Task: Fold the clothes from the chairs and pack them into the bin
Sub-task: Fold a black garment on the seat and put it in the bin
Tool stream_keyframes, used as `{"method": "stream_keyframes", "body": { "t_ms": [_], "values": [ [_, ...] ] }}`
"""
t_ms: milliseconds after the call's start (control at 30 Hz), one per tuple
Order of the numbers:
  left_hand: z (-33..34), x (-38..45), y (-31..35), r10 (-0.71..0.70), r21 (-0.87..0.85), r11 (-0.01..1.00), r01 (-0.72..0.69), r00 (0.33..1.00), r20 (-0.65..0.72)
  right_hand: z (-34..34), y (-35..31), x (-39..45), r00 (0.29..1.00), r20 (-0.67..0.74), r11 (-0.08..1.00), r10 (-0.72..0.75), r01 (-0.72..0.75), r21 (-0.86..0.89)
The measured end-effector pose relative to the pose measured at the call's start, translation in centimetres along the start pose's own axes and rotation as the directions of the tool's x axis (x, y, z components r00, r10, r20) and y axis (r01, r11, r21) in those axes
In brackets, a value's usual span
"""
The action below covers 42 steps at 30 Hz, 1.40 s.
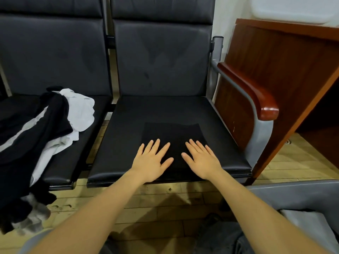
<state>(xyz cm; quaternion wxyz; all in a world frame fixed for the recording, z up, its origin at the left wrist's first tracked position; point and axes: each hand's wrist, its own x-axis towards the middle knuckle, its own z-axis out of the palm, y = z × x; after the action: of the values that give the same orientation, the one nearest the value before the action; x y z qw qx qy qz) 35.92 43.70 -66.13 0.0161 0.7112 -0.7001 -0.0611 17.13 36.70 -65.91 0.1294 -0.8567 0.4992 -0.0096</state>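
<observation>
On the left black padded chair seat (73, 143) lies a loose heap of unfolded black and white clothes (45, 129), some of it spilling over the front edge toward the tiled floor (146, 204). None of that heap looks folded, so most of the work seems to be left.

On the middle black padded chair seat (128, 125) sits a flat, squared-off black folded garment (172, 132), near the front edge. The left hand (152, 160) rests on its near left part with fingers straight and spread, palm down, gripping nothing. Just beside it, the right hand (201, 158) lies the same way on the near right part, fingers straight and apart, pressing flat. By the look of it, this piece is folded and is being smoothed; it has not yet been packed.

Further right stand the red-brown wooden armrest (256, 92) and a red-brown wooden desk panel (275, 61). At the lower right edge shows a grey plastic bin rim (293, 191); I judge this to be the bin, though its inside is largely out of view.
</observation>
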Motion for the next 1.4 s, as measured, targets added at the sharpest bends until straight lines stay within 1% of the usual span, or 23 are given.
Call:
{"method": "stream_keyframes", "body": {
  "t_ms": [67, 167, 300, 400, 467, 500, 533, 567, 600, 633, 667, 700, 733, 767, 800, 833, 867, 933, 1000, 1100, 1167, 1267, 1400],
  "values": [
    [-0.2, 0.8, -0.5, -0.024, -0.018, 1.000, 0.024, 1.000, 0.002, 0.0, 0.6, 0.7, 1.000, -0.006, 1.000, 0.025, -0.025, -0.017],
    [-0.5, 2.1, -1.0, -0.051, -0.061, 0.997, 0.051, 0.999, 0.001, -0.6, 0.9, 1.9, 0.998, -0.050, 0.999, 0.045, -0.044, 0.013],
    [-0.8, 3.3, -1.3, -0.062, -0.087, 0.994, 0.063, 0.998, 0.012, -1.0, 1.6, 3.4, 0.994, -0.082, 0.998, 0.065, -0.065, 0.006],
    [-1.2, 3.6, -1.6, -0.044, -0.084, 0.995, 0.047, 0.999, 0.032, -1.2, 1.8, 3.8, 0.998, -0.028, 0.999, 0.053, -0.053, 0.002],
    [-1.6, 3.5, -1.8, -0.025, -0.074, 0.997, 0.025, 1.000, 0.000, -1.4, 1.9, 3.6, 0.999, 0.019, 1.000, 0.031, -0.032, 0.001],
    [-1.7, 3.4, -1.8, -0.022, -0.068, 0.997, 0.020, 0.999, -0.026, -1.6, 1.9, 3.5, 0.999, 0.020, 1.000, 0.025, -0.025, -0.008],
    [-2.0, 3.4, -1.7, -0.018, -0.065, 0.998, 0.014, 0.998, -0.056, -1.9, 1.9, 3.4, 1.000, -0.009, 1.000, 0.019, -0.019, -0.024],
    [-2.2, 3.3, -1.6, -0.011, -0.071, 0.997, 0.004, 0.996, -0.091, -2.2, 1.8, 3.3, 0.998, -0.066, 0.999, 0.015, -0.017, -0.034],
    [-2.4, 3.4, -1.6, -0.006, -0.097, 0.995, -0.007, 0.991, -0.134, -2.4, 1.8, 3.2, 0.991, -0.135, 1.000, 0.018, -0.021, -0.016],
    [-2.6, 3.5, -1.5, -0.020, -0.151, 0.988, -0.009, 0.981, -0.191, -2.5, 1.7, 3.3, 0.979, -0.201, 0.999, 0.037, -0.028, 0.046],
    [-2.8, 3.8, -1.5, -0.068, -0.224, 0.974, 0.010, 0.965, -0.252, -2.6, 1.7, 3.3, 0.964, -0.255, 0.989, 0.071, -0.034, 0.145],
    [-2.9, 4.1, -1.7, -0.149, -0.289, 0.956, 0.059, 0.942, -0.301, -2.6, 1.9, 3.5, 0.947, -0.299, 0.968, 0.116, -0.040, 0.248],
    [-2.9, 4.4, -1.9, -0.246, -0.326, 0.935, 0.138, 0.915, -0.319, -2.5, 2.1, 3.8, 0.933, -0.320, 0.946, 0.166, -0.059, 0.320],
    [-2.8, 4.7, -2.1, -0.334, -0.335, 0.914, 0.230, 0.894, -0.297, -2.5, 2.4, 4.1, 0.925, -0.312, 0.932, 0.218, -0.102, 0.349],
    [-2.7, 5.0, -2.2, -0.393, -0.313, 0.898, 0.309, 0.884, -0.254, -2.5, 2.6, 4.4, 0.924, -0.279, 0.926, 0.263, -0.160, 0.343],
    [-2.3, 5.3, -2.3, -0.421, -0.279, 0.892, 0.357, 0.880, -0.219, -2.5, 2.9, 4.7, 0.927, -0.236, 0.925, 0.291, -0.210, 0.317],
    [-2.0, 5.5, -2.3, -0.428, -0.253, 0.892, 0.375, 0.880, -0.206, -2.5, 3.0, 5.0, 0.932, -0.200, 0.929, 0.301, -0.239, 0.282],
    [-1.4, 5.9, -2.0, -0.410, -0.258, 0.900, 0.351, 0.883, -0.228, -2.5, 2.9, 5.4, 0.940, -0.184, 0.934, 0.289, -0.234, 0.269],
    [-1.0, 6.3, -1.9, -0.378, -0.326, 0.900, 0.291, 0.892, -0.248, -2.7, 2.4, 5.9, 0.944, -0.180, 0.920, 0.276, -0.205, 0.335],
    [-1.1, 6.2, -1.8, -0.326, -0.460, 0.873, 0.165, 0.898, -0.296, -3.1, 2.0, 6.2, 0.958, -0.132, 0.889, 0.254, -0.178, 0.421],
    [-1.4, 5.8, -1.8, -0.286, -0.509, 0.858, 0.071, 0.889, -0.357, -3.2, 2.2, 6.0, 0.966, -0.136, 0.875, 0.220, -0.134, 0.466],
    [-2.2, 4.7, -1.6, -0.231, -0.540, 0.840, -0.054, 0.866, -0.445, -3.3, 2.1, 4.9, 0.967, -0.215, 0.832, 0.135, 0.007, 0.554],
    [-3.9, 2.7, -0.6, -0.205, -0.563, 0.815, -0.139, 0.839, -0.504, -4.7, 1.3, 2.7, 0.926, -0.365, 0.841, 0.091, 0.126, 0.527]
  ]
}}
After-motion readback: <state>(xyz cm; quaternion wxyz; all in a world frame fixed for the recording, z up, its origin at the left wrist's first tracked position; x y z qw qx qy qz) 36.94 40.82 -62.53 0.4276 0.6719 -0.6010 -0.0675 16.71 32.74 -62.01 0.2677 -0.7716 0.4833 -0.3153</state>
